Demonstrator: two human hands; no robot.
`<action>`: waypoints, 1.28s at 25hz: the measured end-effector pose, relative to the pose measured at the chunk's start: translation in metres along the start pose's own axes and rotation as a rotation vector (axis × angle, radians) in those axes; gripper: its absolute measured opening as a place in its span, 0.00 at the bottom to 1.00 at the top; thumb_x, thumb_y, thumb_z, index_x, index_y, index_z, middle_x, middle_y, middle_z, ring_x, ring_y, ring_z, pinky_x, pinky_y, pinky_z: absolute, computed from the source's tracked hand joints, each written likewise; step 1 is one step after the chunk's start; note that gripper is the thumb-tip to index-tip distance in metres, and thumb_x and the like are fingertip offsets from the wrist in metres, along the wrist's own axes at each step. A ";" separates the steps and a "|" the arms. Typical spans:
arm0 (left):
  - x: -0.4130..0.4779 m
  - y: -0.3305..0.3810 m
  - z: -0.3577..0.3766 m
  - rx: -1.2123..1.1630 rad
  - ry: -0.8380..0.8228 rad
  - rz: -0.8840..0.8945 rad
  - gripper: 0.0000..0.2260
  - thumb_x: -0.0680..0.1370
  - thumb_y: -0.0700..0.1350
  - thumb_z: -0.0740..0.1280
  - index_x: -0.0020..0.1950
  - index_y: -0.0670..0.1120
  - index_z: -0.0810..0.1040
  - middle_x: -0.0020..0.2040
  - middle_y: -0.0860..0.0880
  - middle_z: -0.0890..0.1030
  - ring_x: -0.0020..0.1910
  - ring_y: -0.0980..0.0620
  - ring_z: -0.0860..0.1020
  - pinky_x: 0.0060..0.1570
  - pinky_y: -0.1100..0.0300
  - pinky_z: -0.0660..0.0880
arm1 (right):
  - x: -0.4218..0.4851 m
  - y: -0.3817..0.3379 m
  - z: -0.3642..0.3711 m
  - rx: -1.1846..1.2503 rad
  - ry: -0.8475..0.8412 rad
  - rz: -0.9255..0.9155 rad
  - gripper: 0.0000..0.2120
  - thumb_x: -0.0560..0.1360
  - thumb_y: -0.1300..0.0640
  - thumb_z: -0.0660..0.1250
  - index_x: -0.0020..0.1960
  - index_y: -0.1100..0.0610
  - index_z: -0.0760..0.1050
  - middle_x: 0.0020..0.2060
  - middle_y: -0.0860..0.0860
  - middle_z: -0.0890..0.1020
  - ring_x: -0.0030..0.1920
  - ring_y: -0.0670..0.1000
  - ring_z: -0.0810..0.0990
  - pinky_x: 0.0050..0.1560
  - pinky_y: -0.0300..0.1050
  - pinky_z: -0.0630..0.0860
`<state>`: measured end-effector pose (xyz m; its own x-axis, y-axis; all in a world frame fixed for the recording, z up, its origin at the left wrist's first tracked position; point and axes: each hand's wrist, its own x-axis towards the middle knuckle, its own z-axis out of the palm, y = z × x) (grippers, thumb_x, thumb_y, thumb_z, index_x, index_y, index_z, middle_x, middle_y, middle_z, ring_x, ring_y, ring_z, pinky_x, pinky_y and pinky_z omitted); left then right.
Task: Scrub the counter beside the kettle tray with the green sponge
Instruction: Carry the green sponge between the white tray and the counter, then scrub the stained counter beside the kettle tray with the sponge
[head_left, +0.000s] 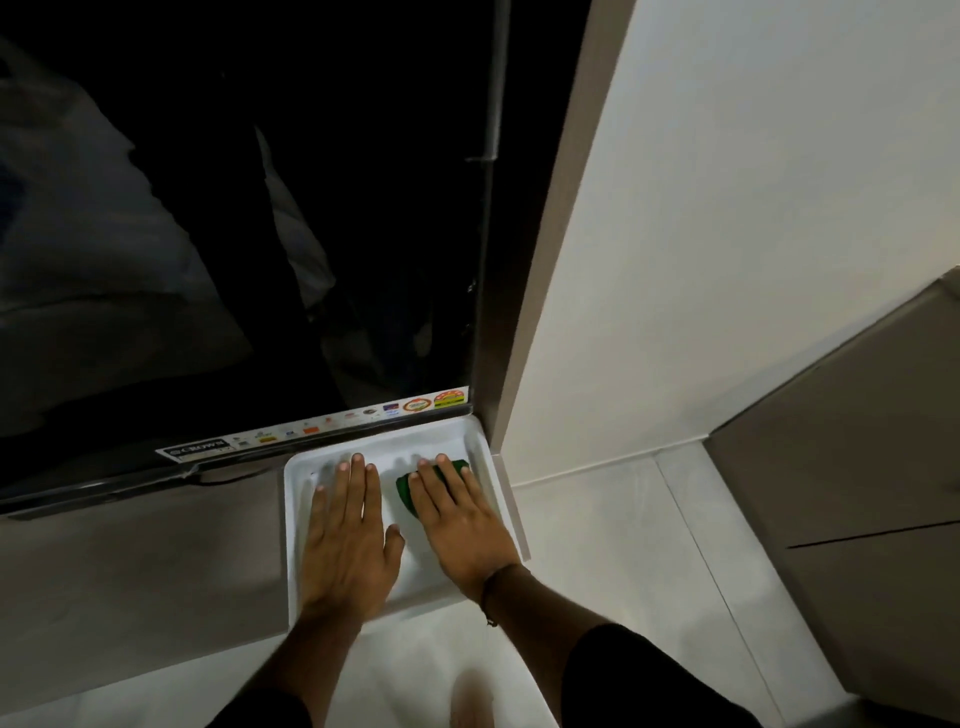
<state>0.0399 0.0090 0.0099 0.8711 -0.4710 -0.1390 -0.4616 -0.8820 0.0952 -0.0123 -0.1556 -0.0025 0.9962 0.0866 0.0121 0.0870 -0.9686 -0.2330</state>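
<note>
The white tray (296, 519) looks like smooth plastic with a soft shine. The green sponge (405, 486) has a matt, slightly rough surface, and the dark television screen (260, 208) behind is glossy and shows reflections. The counter (130, 571) is a matt grey-brown.

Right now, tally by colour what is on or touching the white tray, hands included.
White rectangular plastic tray: 1
Green scrubbing sponge under the right hand: 1
Bare hands, counting the left hand, flat on the tray: 2
Total: 4

Dark wrist cord (487, 597), bare forearms, black shorts (639, 675).
</note>
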 end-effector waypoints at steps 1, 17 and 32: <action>-0.001 0.007 -0.010 0.006 -0.009 0.010 0.38 0.81 0.54 0.65 0.82 0.38 0.51 0.84 0.35 0.51 0.83 0.36 0.49 0.80 0.34 0.56 | -0.007 0.002 -0.013 0.017 0.027 0.017 0.35 0.82 0.59 0.64 0.82 0.61 0.50 0.82 0.60 0.55 0.81 0.63 0.49 0.79 0.61 0.47; 0.022 0.491 -0.036 -0.004 0.131 0.862 0.37 0.80 0.61 0.39 0.82 0.40 0.59 0.82 0.39 0.61 0.81 0.37 0.60 0.75 0.48 0.35 | -0.361 0.326 -0.180 -0.169 0.310 0.876 0.38 0.76 0.71 0.56 0.83 0.60 0.46 0.83 0.59 0.52 0.82 0.63 0.44 0.80 0.62 0.47; 0.011 0.968 -0.018 -0.024 0.007 1.264 0.34 0.84 0.58 0.51 0.84 0.41 0.45 0.86 0.40 0.50 0.84 0.42 0.46 0.82 0.39 0.51 | -0.668 0.612 -0.297 -0.208 0.342 1.364 0.37 0.80 0.65 0.66 0.83 0.56 0.50 0.83 0.56 0.56 0.82 0.60 0.50 0.76 0.55 0.45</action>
<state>-0.3938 -0.8492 0.1186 -0.1741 -0.9824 0.0671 -0.9672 0.1834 0.1758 -0.6223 -0.8755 0.1354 0.2489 -0.9590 0.1358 -0.9584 -0.2640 -0.1080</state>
